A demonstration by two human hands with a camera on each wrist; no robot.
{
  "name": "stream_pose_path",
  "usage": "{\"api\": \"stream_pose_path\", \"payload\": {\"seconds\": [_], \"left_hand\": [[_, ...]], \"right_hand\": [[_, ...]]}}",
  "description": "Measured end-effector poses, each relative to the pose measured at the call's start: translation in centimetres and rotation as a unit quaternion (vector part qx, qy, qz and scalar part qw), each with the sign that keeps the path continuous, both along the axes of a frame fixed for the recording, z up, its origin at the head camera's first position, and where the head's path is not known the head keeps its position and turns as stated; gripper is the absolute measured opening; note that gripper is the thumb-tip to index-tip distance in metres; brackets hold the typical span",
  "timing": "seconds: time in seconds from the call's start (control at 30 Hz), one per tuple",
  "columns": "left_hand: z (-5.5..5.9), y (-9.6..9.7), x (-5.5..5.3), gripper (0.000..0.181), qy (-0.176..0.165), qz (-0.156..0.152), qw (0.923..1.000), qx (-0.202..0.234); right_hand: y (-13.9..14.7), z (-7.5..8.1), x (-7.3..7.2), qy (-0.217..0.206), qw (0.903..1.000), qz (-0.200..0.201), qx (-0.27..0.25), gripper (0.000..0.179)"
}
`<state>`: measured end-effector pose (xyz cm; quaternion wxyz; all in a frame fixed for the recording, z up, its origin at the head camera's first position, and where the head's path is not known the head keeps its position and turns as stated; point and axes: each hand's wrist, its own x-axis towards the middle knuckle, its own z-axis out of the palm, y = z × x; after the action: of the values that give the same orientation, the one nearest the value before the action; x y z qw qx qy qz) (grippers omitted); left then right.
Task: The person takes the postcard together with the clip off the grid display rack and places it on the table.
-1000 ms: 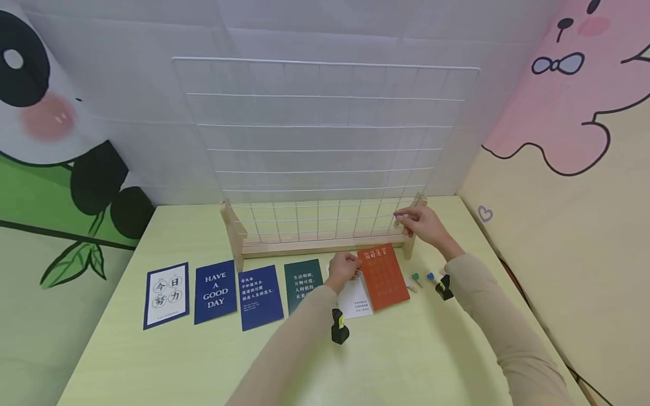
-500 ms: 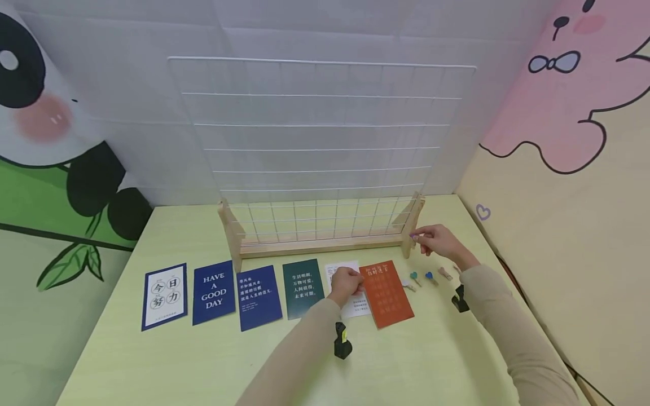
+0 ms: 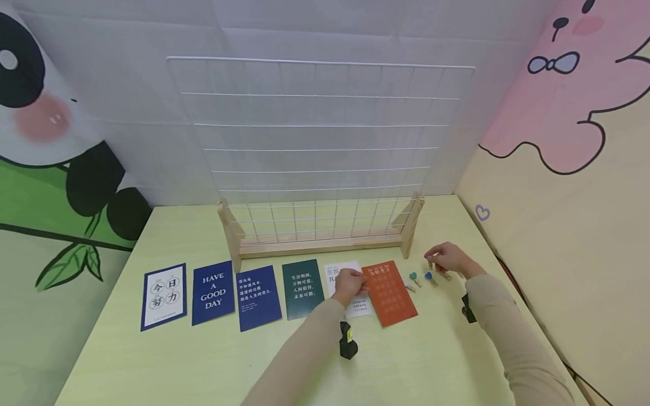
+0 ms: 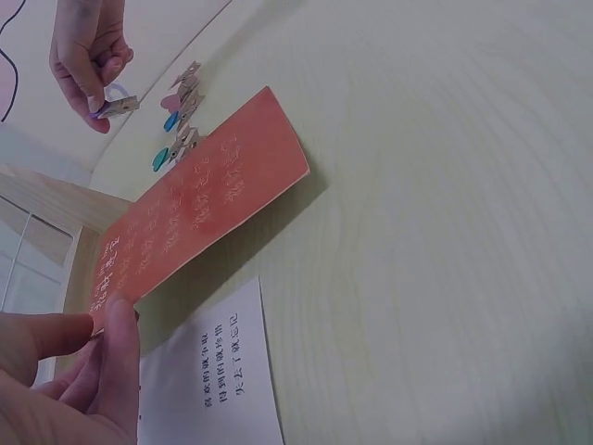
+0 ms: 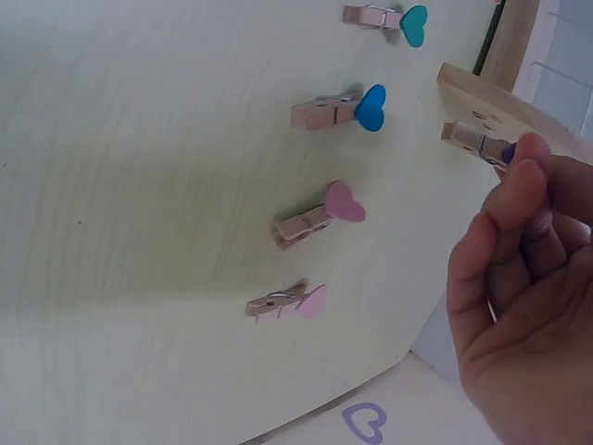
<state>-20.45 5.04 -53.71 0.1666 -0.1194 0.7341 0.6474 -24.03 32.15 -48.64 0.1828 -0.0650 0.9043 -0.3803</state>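
Observation:
My left hand (image 3: 349, 286) pinches the top-left corner of a red card (image 3: 390, 293) between thumb and fingers. In the left wrist view the card (image 4: 204, 190) is held tilted, with its near edge raised above the table. Partly beneath my left hand lies a white card (image 3: 361, 307) with dark print. Over at the right, my right hand (image 3: 449, 258) pinches a small wooden clothespin (image 5: 471, 139) by its purple heart end. Below it on the table are several more clothespins, with a teal heart (image 5: 413, 26), a blue heart (image 5: 371, 108) and pink hearts (image 5: 344, 202).
A white wire grid (image 3: 317, 149) stands upright in a wooden base (image 3: 325, 246) behind the cards. Left of my hands, a row holds a green card (image 3: 303, 290), two blue cards (image 3: 214, 293) and a blue-bordered white card (image 3: 163, 296). Decorated walls enclose the table.
The right hand has come away from the grid's right end, moving right and down with the clothespin. The left hand has lowered the red card away from the grid base.

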Motion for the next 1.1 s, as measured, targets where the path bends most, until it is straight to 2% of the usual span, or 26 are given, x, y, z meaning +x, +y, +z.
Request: {"api": "stream_pose_path", "payload": {"seconds": [0.23,0.67,0.83,1.1], "left_hand": [[0.0,0.3,0.4,0.015,-0.018,0.000,0.9997,0.015],[0.6,0.4,0.8,0.021,-0.018,-0.006,0.9997,-0.014],[0.5,0.1,0.8,0.023,-0.014,-0.007,0.9996,-0.022],[0.5,-1.2,0.6,0.023,0.011,-0.010,0.9997,-0.020]], "right_hand": [[1.4,-1.3,0.5,-0.008,0.9999,-0.003,0.010,0.024],[1.3,-3.0,1.1,-0.036,0.9991,-0.015,0.018,0.024],[1.0,-3.5,1.2,-0.041,0.9989,-0.018,0.008,0.023],[0.9,-4.2,1.5,-0.033,0.9993,-0.015,0.008,0.028]]}}
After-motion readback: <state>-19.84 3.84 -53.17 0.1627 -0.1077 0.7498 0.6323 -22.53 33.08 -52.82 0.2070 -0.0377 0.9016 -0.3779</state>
